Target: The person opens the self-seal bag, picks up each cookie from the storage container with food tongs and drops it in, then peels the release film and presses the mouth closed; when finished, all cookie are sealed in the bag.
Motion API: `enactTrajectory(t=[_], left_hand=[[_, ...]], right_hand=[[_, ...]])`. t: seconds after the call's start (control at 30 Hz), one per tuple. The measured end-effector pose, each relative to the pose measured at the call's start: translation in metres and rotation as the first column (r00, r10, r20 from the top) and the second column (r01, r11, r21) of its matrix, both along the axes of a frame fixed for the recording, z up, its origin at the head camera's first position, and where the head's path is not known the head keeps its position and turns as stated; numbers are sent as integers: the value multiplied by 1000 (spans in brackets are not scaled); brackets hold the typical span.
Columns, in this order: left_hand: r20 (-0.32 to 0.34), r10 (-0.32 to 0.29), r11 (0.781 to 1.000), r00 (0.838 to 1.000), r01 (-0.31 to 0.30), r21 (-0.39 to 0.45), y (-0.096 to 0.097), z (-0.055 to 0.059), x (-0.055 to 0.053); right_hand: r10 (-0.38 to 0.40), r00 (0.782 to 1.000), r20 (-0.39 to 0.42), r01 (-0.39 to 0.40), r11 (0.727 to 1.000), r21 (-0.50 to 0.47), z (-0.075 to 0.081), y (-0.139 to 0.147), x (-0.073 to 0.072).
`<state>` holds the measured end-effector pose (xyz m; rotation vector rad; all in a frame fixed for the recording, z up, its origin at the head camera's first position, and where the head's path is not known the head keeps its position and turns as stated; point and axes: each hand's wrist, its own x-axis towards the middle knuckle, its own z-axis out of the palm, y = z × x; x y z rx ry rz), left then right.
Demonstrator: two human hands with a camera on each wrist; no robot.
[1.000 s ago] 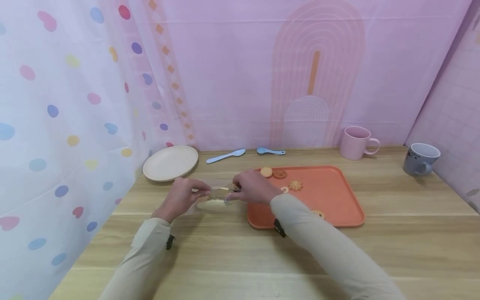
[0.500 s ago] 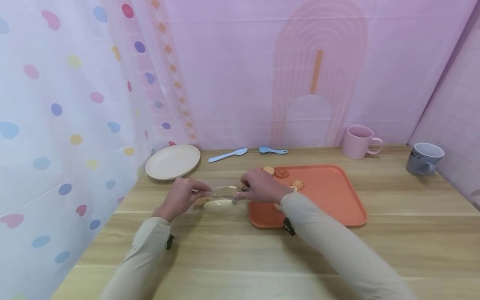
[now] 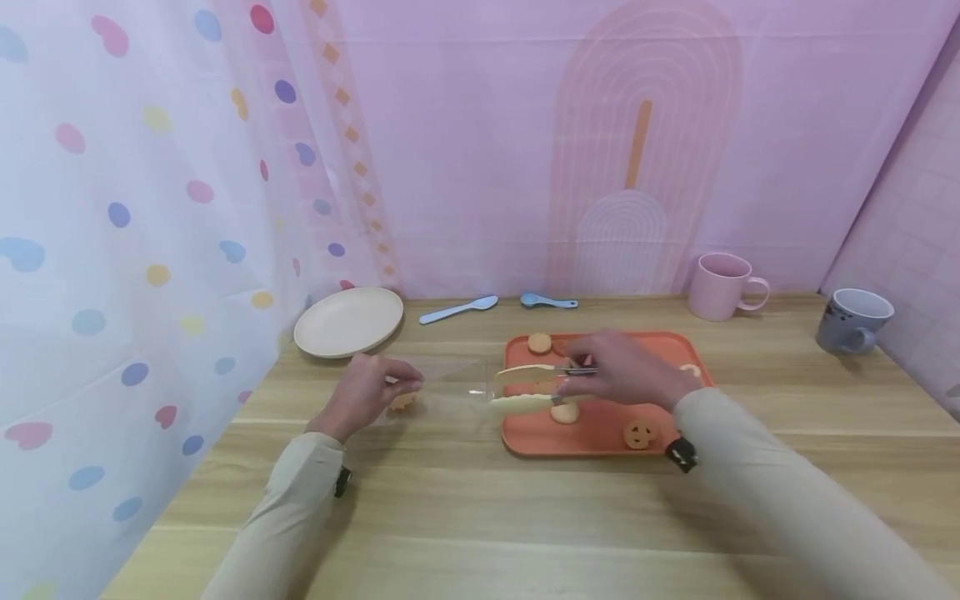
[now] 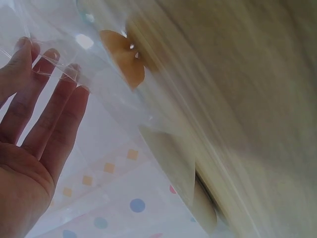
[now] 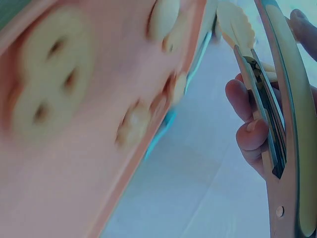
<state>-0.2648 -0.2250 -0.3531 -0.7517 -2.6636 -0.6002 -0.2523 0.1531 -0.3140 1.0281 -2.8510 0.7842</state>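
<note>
My left hand (image 3: 367,390) pinches the edge of a clear plastic bag (image 3: 457,383) left of the tray. In the left wrist view, thumb and fingertips meet on the thin film. A brown cookie (image 4: 124,57) shows through the plastic. My right hand (image 3: 626,367) grips tongs (image 5: 292,124) with metal arms and cream scalloped ends, held over the orange tray (image 3: 675,342). The tong ends stand apart with nothing between them, pointing left toward the bag. Around them on the tray lie a round cookie (image 3: 540,342), a pale cookie (image 3: 564,412) and a face-shaped cookie (image 3: 640,433).
A cream plate (image 3: 348,321) lies at the back left. Two light blue utensils, a longer spreader (image 3: 457,310) and a spoon (image 3: 549,302), lie along the back. A pink mug (image 3: 720,287) and a grey mug (image 3: 853,321) stand at the right. Curtains border the table.
My right hand has drawn the tongs rightward out of the bag area to above the tray. The left hand keeps its pinch on the bag, and the cookie shows more plainly in the plastic.
</note>
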Motion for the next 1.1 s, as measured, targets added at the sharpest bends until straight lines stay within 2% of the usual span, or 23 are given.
enactTrajectory(t=[0.23,0.5,0.77,0.93,1.1], left_hand=[[1,25,1000,1000,-25,-14,-2,0,2],[7,28,1000,1000,-28,-6,-3,3,4],[28,29,1000,999,-29,-11,-4,2,5],[13,23,1000,1000,-23,-18,-4,1,5],[33,27,999,999,-27,-22,-4,2,5]], right_hand=[[-82,987,-140,90,994,53,3,44,2],[-153,960,-232,168,985,44,1,92,7],[-188,930,-316,211,977,39,-9,116,5],[-195,935,-295,215,976,39,-11,119,3],[-194,948,-254,211,977,42,-11,119,0]])
